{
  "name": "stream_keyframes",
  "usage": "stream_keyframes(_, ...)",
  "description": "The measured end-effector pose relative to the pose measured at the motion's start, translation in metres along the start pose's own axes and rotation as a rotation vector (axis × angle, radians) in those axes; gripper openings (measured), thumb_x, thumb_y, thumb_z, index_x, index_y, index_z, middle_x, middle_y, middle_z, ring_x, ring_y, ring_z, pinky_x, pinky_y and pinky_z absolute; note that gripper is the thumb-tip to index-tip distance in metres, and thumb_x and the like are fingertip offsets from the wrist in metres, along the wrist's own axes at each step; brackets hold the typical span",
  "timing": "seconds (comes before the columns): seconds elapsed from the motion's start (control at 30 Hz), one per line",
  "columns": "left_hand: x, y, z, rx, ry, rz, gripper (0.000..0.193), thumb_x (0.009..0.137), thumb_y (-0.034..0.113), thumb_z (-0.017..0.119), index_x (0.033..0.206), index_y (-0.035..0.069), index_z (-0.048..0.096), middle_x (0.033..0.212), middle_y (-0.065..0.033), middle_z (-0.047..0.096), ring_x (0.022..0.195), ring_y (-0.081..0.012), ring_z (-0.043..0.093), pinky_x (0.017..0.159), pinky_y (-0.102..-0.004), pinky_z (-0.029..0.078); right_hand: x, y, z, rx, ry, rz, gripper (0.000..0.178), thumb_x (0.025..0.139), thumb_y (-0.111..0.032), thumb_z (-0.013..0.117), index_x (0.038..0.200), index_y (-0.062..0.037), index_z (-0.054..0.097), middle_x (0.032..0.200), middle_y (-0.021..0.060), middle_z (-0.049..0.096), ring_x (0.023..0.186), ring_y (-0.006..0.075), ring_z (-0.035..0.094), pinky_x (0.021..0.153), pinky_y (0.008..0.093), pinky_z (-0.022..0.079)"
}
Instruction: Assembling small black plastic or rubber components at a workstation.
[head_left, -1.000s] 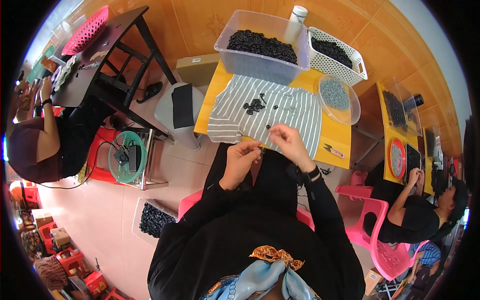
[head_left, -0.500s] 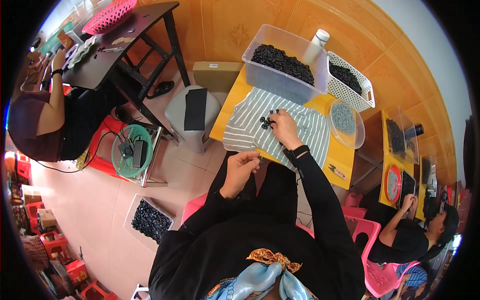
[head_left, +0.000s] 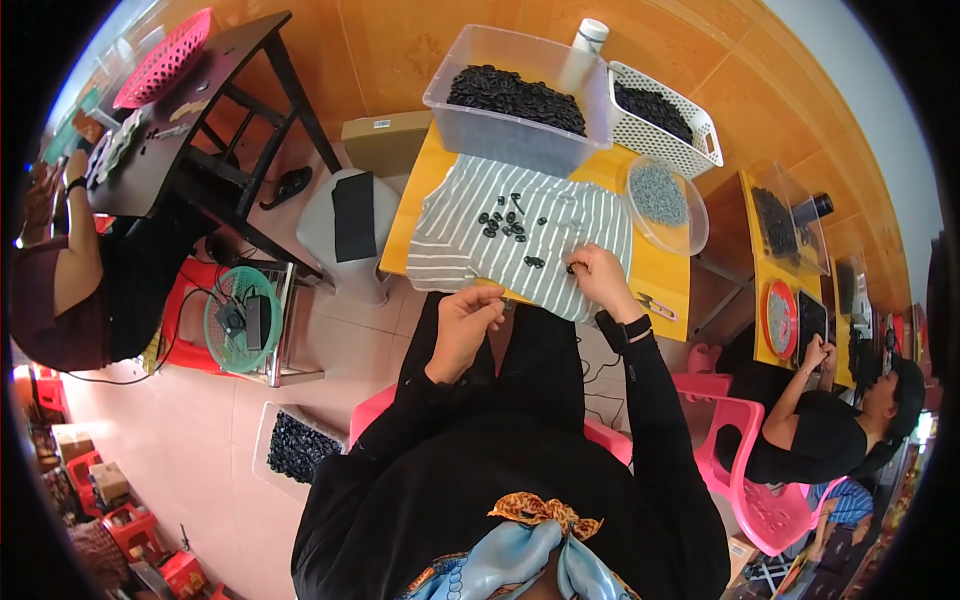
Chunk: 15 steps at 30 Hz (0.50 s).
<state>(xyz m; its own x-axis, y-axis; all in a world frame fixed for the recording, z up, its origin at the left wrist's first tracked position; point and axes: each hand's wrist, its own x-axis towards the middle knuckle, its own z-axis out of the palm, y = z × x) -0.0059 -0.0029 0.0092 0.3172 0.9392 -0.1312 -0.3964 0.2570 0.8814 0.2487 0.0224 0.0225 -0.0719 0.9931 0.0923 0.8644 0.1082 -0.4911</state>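
A grey-and-white striped cloth [head_left: 460, 215] covers the middle of the yellow table [head_left: 400, 235]. Small black ring-like pieces [head_left: 505, 225] lie loose in a cluster on it, with a few more near its front edge. My right hand [head_left: 603, 282] rests at the cloth's front right, thumb and fingers pinched on one such black piece [head_left: 571, 268]. Closer to me, my left hand [head_left: 462, 328] is held just off the table's front edge with its fingertips together. Whatever sits between them is too small to name.
Behind the cloth stand a clear bin of black pieces [head_left: 515, 140] and a white basket [head_left: 665, 140]. A round tub of small grey parts [head_left: 660, 195] and snips [head_left: 658, 308] are at the right. Co-workers sit on both sides; a grey stool [head_left: 310, 215] is left.
My right hand has drawn back from the cluster to the cloth's front right, uncovering several black pieces. My left hand stays near the table edge. The whole view has shifted.
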Motion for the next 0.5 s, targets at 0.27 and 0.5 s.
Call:
stream_keyframes(0.27,-0.002,-0.002,0.010,0.040,-0.020,-0.040,0.021,0.080,-0.002,0.059,0.101,-0.006,0.062,0.077,-0.0058,0.063,0.065,-0.0095,0.058,0.057,-0.0200,0.045,-0.008,0.024,0.022,0.158,0.421,0.043,0.011,0.075,-0.001,0.057,0.084,0.0000,0.063,0.079,0.0170,0.060,0.073,0.0352,0.059,0.065,0.0390,0.047)
stream_keyframes(0.5,0.002,-0.005,0.016,0.049,-0.042,-0.063,0.020,0.081,-0.001,0.060,0.100,-0.006,0.062,0.077,-0.0053,0.063,0.064,-0.0094,0.058,0.057,-0.0196,0.045,-0.040,0.007,0.024,0.065,0.359,0.088,0.010,0.076,-0.008,0.060,0.083,-0.0036,0.064,0.077,0.0138,0.054,0.076,0.0331,0.056,0.065,0.0405,0.045)
